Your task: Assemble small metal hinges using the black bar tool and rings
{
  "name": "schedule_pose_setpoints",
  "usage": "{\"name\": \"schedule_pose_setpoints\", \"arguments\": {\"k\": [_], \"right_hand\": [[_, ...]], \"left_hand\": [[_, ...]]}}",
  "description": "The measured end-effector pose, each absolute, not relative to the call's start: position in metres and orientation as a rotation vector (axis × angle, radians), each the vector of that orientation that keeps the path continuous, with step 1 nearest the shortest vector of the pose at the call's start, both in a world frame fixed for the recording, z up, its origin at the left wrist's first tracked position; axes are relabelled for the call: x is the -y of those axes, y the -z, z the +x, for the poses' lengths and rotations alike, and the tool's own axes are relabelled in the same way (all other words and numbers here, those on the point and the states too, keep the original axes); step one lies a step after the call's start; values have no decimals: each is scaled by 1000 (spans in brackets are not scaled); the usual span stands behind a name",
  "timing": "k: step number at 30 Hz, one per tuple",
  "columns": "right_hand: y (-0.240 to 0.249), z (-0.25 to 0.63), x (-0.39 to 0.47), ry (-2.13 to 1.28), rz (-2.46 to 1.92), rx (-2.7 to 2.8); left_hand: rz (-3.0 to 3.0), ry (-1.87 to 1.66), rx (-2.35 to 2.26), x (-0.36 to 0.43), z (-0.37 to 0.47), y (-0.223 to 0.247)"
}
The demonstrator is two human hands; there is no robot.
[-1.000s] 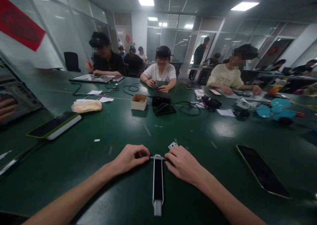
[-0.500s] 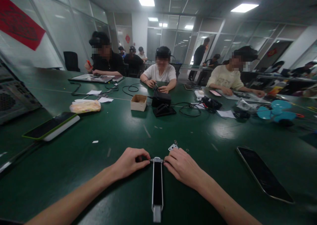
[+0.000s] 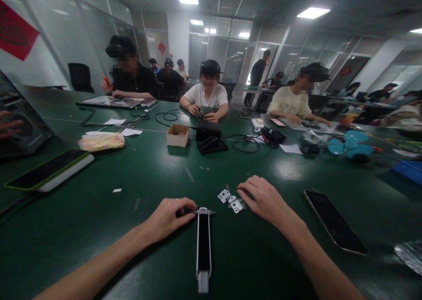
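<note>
A long narrow device (image 3: 204, 245) with a dark strip between pale edges lies lengthwise on the green table. A thin metal rod (image 3: 211, 212) crosses its far end and sticks out on both sides. My left hand (image 3: 173, 218) pinches the left end of this rod between thumb and fingers. To the right, small metal plates with holes (image 3: 236, 204) lie near another such plate (image 3: 224, 196), with small rings (image 3: 227, 187) about them. Over the right edge of these parts, my right hand (image 3: 263, 201) hovers with bent, slightly parted fingers and nothing visible in them.
A smartphone (image 3: 334, 221) lies to the right, crumpled clear plastic (image 3: 409, 256) beyond it. At left is a green-edged device (image 3: 49, 170). A small box (image 3: 178, 136), a black stand (image 3: 212, 146), cables and a blue fan-shaped object (image 3: 352, 142) stand farther back. Several people sit opposite.
My right hand has left the rod's right end and moved right and away from me to the small plates and rings. My left hand stays at the rod. The view has shifted slightly right.
</note>
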State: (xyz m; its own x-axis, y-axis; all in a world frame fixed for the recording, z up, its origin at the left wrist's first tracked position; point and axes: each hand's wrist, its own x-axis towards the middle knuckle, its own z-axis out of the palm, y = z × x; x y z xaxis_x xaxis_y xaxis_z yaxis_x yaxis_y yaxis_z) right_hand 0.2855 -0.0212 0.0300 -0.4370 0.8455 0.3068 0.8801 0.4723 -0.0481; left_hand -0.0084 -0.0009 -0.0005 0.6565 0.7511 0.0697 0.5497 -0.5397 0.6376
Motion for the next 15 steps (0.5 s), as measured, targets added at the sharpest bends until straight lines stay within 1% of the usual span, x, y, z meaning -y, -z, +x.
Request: {"name": "schedule_pose_setpoints", "arguments": {"k": [3, 7, 11, 15], "right_hand": [[-32, 303, 16, 153, -1652, 2425], [-32, 309, 14, -44, -1831, 2474], [-30, 307, 15, -184, -1831, 2481], [-26, 306, 15, -205, -1804, 2485]], "left_hand": [[2310, -485, -1007, 0, -9, 3], [2324, -493, -1008, -1, -10, 4], [2335, -491, -990, -2, -12, 6], [2339, -507, -960, -2, -13, 7]]}}
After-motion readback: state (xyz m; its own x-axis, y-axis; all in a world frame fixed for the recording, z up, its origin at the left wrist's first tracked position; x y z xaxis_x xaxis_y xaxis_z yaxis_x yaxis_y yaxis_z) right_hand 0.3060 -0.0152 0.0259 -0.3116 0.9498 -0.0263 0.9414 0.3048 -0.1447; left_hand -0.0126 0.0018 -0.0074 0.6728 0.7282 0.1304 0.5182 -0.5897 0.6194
